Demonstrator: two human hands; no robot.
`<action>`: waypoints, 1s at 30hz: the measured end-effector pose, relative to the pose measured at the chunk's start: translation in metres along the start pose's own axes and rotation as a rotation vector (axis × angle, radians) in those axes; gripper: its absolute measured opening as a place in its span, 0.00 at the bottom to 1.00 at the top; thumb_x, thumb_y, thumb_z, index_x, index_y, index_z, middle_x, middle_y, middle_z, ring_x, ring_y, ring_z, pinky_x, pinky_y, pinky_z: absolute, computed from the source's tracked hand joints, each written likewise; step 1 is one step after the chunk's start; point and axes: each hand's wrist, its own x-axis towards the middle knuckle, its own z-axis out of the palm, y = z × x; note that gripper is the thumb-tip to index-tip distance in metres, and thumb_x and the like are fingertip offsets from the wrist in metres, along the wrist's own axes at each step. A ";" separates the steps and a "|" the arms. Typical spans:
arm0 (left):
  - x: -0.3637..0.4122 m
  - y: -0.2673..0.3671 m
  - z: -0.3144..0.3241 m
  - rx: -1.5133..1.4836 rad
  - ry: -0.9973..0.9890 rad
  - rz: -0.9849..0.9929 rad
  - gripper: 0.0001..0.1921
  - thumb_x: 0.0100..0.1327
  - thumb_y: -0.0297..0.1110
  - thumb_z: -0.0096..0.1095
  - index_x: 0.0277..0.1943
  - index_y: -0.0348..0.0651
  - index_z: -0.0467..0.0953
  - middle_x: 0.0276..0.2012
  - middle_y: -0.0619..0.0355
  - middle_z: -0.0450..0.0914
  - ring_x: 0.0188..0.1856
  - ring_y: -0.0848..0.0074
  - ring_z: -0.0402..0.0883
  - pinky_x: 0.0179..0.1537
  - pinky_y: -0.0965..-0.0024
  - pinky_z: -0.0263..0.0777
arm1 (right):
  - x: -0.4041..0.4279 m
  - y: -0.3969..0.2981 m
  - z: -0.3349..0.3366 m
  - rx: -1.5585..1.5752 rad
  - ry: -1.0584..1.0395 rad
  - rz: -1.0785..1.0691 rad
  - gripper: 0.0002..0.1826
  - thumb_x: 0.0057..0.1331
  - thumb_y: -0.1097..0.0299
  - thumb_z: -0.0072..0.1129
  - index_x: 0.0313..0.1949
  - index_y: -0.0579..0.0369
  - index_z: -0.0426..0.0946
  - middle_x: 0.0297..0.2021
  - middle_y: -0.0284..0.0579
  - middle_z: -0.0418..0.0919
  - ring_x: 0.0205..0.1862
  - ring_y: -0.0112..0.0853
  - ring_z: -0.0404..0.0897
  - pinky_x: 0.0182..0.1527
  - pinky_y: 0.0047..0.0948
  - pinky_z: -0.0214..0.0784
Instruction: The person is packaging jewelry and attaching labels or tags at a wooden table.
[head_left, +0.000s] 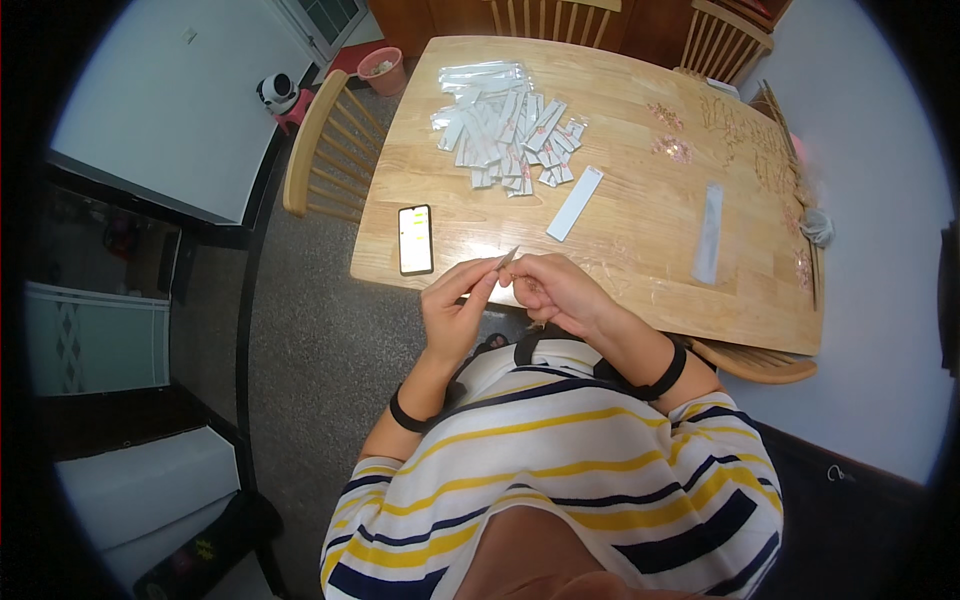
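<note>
My left hand (459, 300) pinches a small, thin pale card (508, 257) between thumb and fingers at the table's near edge. My right hand (551, 289) meets it there, its fingers curled around a fine gold-coloured chain (532, 284), part of which hangs below the hand. The fingertips of both hands are close together, and what lies between them is partly hidden. Just beyond the hands, a long pale card strip (574, 204) lies on the wooden table (480, 217). To the right lies a clear plastic sleeve (707, 234).
Many bagged white cards (499, 131) are heaped at the back left. A lit smartphone (415, 240) lies near the left edge. Small pink pieces (673, 148) and gold-coloured chains (750, 139) spread over the right side. Wooden chairs (330, 150) and a pink bin (382, 71) stand around.
</note>
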 end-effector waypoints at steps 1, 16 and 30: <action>0.000 0.000 0.000 0.000 0.000 0.000 0.09 0.58 0.20 0.58 0.42 0.31 0.78 0.36 0.50 0.81 0.37 0.75 0.79 0.39 0.77 0.71 | 0.000 0.001 -0.001 0.000 0.000 0.000 0.10 0.61 0.65 0.47 0.29 0.57 0.73 0.13 0.33 0.64 0.12 0.16 0.54 0.13 0.16 0.39; -0.002 0.005 0.014 -0.026 0.096 -0.085 0.09 0.58 0.21 0.58 0.42 0.31 0.78 0.37 0.51 0.81 0.38 0.76 0.79 0.40 0.77 0.71 | 0.004 0.014 0.012 -1.079 0.479 -0.706 0.10 0.61 0.65 0.50 0.27 0.58 0.71 0.16 0.53 0.71 0.18 0.44 0.73 0.21 0.35 0.64; 0.001 -0.005 0.012 -0.042 0.080 0.027 0.09 0.59 0.21 0.57 0.43 0.32 0.78 0.38 0.52 0.80 0.39 0.77 0.77 0.40 0.80 0.70 | 0.004 0.010 0.015 -1.177 0.458 -0.681 0.12 0.62 0.63 0.49 0.28 0.60 0.70 0.18 0.55 0.72 0.21 0.48 0.74 0.22 0.39 0.64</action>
